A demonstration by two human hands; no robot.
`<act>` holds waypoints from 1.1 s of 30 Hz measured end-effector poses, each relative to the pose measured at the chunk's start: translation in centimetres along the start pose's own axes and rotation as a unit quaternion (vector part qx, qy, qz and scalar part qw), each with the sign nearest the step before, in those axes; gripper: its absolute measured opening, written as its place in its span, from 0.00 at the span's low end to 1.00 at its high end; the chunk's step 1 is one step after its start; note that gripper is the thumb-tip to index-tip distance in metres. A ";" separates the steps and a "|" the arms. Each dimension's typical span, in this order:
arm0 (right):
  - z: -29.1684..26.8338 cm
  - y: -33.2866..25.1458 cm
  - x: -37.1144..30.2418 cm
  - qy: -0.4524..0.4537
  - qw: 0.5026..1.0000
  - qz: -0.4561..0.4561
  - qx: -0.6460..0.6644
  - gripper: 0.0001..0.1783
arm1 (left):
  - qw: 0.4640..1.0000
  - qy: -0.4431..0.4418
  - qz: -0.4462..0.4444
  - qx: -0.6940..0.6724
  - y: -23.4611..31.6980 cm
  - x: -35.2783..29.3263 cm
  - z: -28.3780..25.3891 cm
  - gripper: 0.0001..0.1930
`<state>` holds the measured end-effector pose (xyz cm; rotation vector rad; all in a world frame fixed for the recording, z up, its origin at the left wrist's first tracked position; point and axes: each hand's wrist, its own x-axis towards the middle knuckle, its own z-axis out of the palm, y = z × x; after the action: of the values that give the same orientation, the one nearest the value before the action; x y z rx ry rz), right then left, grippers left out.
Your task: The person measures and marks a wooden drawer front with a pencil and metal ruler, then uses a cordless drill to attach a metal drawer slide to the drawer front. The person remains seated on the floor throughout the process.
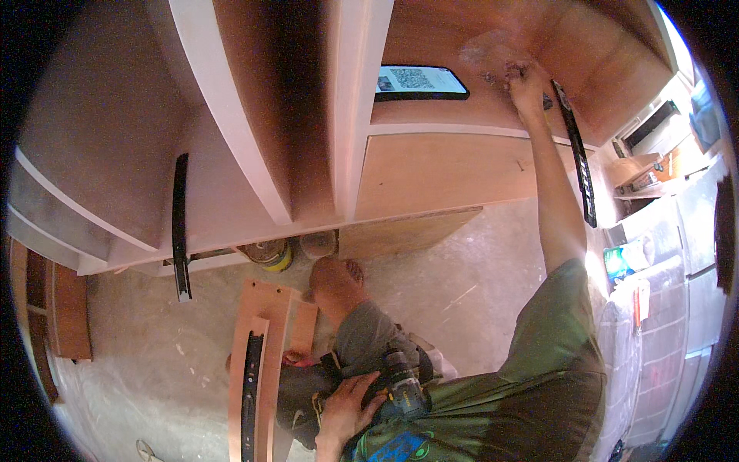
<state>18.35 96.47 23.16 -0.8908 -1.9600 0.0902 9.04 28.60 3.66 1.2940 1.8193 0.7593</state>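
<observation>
Reaching up into the reddish-brown plywood cabinet (462, 162), the right hand (526, 83) pinches a small item, too small to identify, against the back panel just beside the black metal drawer slide (579, 162). The left hand (346, 408) is wrapped around the dark cordless drill (400, 389), which rests in the lap.

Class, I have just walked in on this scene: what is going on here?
A person sits on the floor in front of a wooden cabinet. The right hand reaches up inside it beside a black drawer rail. The left hand rests on a cordless drill in the lap. A phone lies on a cabinet shelf.
</observation>
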 end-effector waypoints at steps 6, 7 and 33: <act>-0.1 -3.9 -1.5 -0.027 0.948 0.161 0.274 0.14 | 1.000 0.010 -0.002 0.005 -0.6 -0.2 0.1 0.27; -0.3 -3.3 -1.3 -0.028 0.942 0.176 0.284 0.15 | 1.000 0.007 0.002 0.002 -0.6 -0.1 0.1 0.27; -1.2 -7.1 -3.9 -0.097 0.980 -0.106 -0.141 0.23 | 1.000 0.001 -0.019 0.001 -0.6 0.0 0.2 0.29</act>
<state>16.56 88.54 23.81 -0.8714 -2.2769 -0.2399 8.91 28.42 3.10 1.2558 1.8415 0.7384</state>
